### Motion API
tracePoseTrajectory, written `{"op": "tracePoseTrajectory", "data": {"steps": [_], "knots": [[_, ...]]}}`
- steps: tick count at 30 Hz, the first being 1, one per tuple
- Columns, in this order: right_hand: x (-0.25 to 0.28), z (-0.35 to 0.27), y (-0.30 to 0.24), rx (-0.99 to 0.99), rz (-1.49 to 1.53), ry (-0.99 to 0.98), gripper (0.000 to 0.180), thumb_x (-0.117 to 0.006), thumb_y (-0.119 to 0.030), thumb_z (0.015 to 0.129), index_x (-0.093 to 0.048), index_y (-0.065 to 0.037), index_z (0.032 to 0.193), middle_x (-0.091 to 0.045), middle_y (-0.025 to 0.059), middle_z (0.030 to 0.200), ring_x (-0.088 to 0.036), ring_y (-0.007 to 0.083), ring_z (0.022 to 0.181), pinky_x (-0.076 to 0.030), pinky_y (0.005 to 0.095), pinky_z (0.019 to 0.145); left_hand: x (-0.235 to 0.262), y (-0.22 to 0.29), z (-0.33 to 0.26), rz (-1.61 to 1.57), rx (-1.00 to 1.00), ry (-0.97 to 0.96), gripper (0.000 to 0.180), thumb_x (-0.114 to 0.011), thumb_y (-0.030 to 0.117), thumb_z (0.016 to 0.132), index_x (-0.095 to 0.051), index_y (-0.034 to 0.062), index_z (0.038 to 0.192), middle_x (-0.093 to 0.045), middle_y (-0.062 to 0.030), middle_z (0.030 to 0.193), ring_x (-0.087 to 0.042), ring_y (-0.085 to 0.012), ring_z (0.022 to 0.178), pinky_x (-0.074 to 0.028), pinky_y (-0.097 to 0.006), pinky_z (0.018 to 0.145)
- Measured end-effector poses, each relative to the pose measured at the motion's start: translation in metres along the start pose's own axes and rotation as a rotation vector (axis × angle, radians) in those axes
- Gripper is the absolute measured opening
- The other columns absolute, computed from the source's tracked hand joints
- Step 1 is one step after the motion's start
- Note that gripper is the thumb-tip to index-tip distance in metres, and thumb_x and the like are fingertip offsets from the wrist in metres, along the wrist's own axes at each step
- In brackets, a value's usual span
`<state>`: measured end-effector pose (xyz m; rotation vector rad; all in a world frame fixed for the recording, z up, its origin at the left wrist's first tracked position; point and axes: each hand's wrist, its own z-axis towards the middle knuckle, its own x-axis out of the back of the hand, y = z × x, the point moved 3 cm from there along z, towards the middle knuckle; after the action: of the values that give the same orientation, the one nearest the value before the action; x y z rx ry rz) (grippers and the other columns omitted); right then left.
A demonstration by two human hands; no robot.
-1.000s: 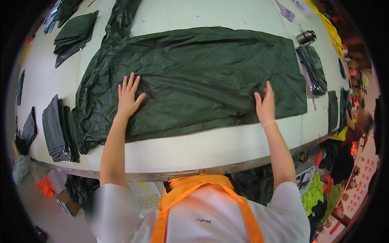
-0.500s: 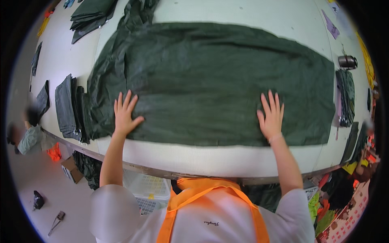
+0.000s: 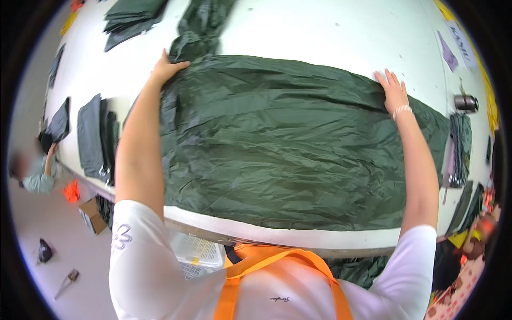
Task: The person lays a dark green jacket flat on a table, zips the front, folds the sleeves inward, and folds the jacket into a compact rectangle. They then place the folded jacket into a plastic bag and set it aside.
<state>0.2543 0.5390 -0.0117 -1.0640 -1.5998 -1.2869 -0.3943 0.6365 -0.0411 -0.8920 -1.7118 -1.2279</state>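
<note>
A wide dark green garment of thin, slightly shiny cloth (image 3: 288, 154) lies across the white table in front of me, with creases over its middle and near part. At its far left corner a long narrow piece like a sleeve (image 3: 200, 29) runs away from me. My left hand (image 3: 169, 68) rests at that corner, thumb spread from the fingers. Over the far right edge lies my right hand (image 3: 393, 93), fingers stretched out and touching the cloth. Neither hand appears to grip anything. My left forearm hides part of the garment's left side.
Folded dark green pieces lie in a stack (image 3: 133, 21) at the far left and another stack (image 3: 93, 138) nearer. On the right are a dark metal cup (image 3: 465, 103), a folded bundle (image 3: 460, 149) and a purple scrap (image 3: 448, 52). A person (image 3: 37, 173) is beyond the left edge.
Both hands have moved from the near part of the garment to its far edge. The cloth lies closer to me and shows more creases. My arms are stretched further forward.
</note>
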Motion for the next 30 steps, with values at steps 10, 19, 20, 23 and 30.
{"op": "tracePoseTrajectory", "data": {"steps": [10, 19, 20, 23, 30], "knots": [[0.013, -0.059, 0.076, 0.004, 0.042, -0.047, 0.037, -0.061, -0.002, 0.075, -0.059, -0.009, 0.111, -0.06, 0.0114, 0.093, -0.057, 0.0302, 0.095, -0.048, 0.0395, 0.081, 0.035, 0.066, -0.073, 0.436, -0.204, 0.211, 0.044, -0.053, 0.044, 0.09, -0.057, 0.0046, 0.11, -0.063, -0.0247, 0.09, -0.06, -0.0425, 0.09, -0.046, -0.047, 0.074], [0.051, -0.351, 0.027, 0.043, 0.347, 0.259, 0.066, -0.059, 0.005, 0.053, -0.062, -0.009, 0.117, -0.05, 0.01, 0.084, -0.053, 0.0277, 0.077, -0.047, 0.0374, 0.068, 0.087, -0.126, -0.336, 0.372, -0.584, 0.493, 0.042, -0.058, 0.007, 0.068, -0.056, -0.0052, 0.109, -0.054, -0.0254, 0.108, -0.048, -0.0461, 0.1, -0.037, -0.05, 0.092], [0.036, -0.371, 0.015, 0.014, 0.39, 0.202, 0.066, -0.062, 0.004, 0.053, -0.061, -0.009, 0.118, -0.051, 0.0095, 0.084, -0.053, 0.0276, 0.079, -0.047, 0.038, 0.07, 0.074, -0.124, -0.352, 0.414, -0.55, 0.42, 0.041, -0.061, 0.007, 0.066, -0.057, -0.0036, 0.105, -0.053, -0.0249, 0.108, -0.046, -0.0464, 0.101, -0.038, -0.05, 0.092], [-0.01, -0.4, -0.016, -0.081, 0.56, 0.124, 0.067, -0.066, 0.002, 0.058, -0.057, -0.011, 0.123, -0.05, 0.0102, 0.089, -0.053, 0.0303, 0.084, -0.046, 0.0398, 0.074, 0.028, -0.145, -0.373, 0.498, -0.453, 0.162, 0.039, -0.065, 0.013, 0.069, -0.057, -0.0008, 0.105, -0.053, -0.0219, 0.11, -0.046, -0.0427, 0.104, -0.038, -0.05, 0.091], [-0.062, -0.431, -0.025, -0.153, 0.46, 0.05, 0.048, -0.063, -0.007, 0.07, -0.053, -0.007, 0.117, -0.054, 0.0095, 0.097, -0.052, 0.0275, 0.091, -0.043, 0.0389, 0.079, -0.004, -0.153, -0.402, 0.588, -0.256, 0.05, 0.041, -0.069, 0.013, 0.07, -0.058, 0.0015, 0.108, -0.055, -0.0155, 0.106, -0.049, -0.0364, 0.101, -0.038, -0.045, 0.089]]}}
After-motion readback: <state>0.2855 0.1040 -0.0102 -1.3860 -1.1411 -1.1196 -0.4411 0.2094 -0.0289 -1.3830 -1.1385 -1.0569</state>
